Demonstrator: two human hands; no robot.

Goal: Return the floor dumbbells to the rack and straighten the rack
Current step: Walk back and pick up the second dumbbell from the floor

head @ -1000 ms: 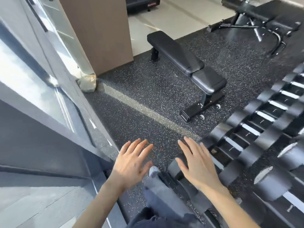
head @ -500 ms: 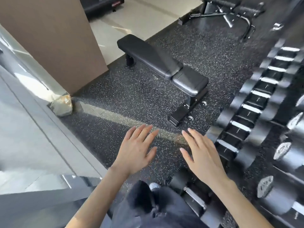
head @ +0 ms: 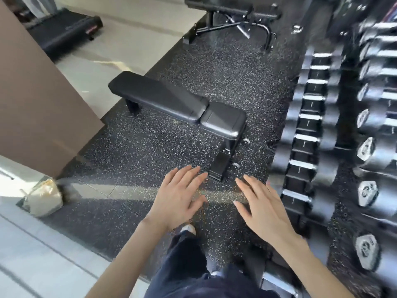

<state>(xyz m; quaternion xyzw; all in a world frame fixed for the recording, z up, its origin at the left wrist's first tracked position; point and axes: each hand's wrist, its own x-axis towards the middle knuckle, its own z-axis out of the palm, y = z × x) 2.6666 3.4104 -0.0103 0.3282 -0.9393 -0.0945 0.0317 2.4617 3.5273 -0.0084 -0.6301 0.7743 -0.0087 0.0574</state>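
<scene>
Both of my hands hover palm-down over the speckled black floor, holding nothing. My left hand point(head: 179, 196) has its fingers spread, just short of the bench's foot. My right hand point(head: 263, 206) is open too, close beside the lower row of the dumbbell rack point(head: 305, 145) at the right. That row holds several black dumbbells with chrome handles, one being the dumbbell point(head: 297, 195) nearest my right hand. A higher row with hexagonal grey ends point(head: 367, 193) runs along the far right, blurred.
A flat black bench point(head: 171, 102) stands ahead on the rubber mat, its foot point(head: 220, 168) close to my fingertips. A second bench frame point(head: 232, 16) and a treadmill point(head: 64, 29) lie farther back. A brown pillar point(head: 38, 100) and window ledge are on the left.
My view has swung to the right and forward, bringing the bench closer and the rack more upright along the right edge. Both hands stay open and empty, drifting a little forward.
</scene>
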